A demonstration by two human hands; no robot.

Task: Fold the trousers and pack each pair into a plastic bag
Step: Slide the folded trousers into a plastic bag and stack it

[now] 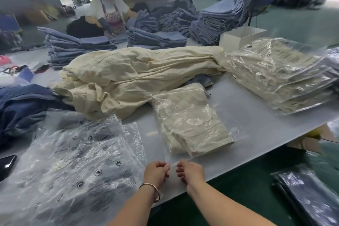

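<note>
A folded pair of cream trousers (190, 124) lies inside a clear plastic bag (236, 126) on the white table (256, 115). At the table's near edge my left hand (156, 171) and my right hand (190, 171) sit side by side. Each pinches the bag's open flap between curled fingers. Behind the bagged pair lies a heap of loose cream trousers (128, 75). A stack of empty printed plastic bags (73, 167) spreads out to my left.
Bagged cream trousers (280, 75) are stacked at the right, with a white box (238, 37) behind them. Dark blue cloth (23, 108) and a phone (7, 165) lie at the left. Folded jeans piles (156, 37) and another person (110, 14) are across the table.
</note>
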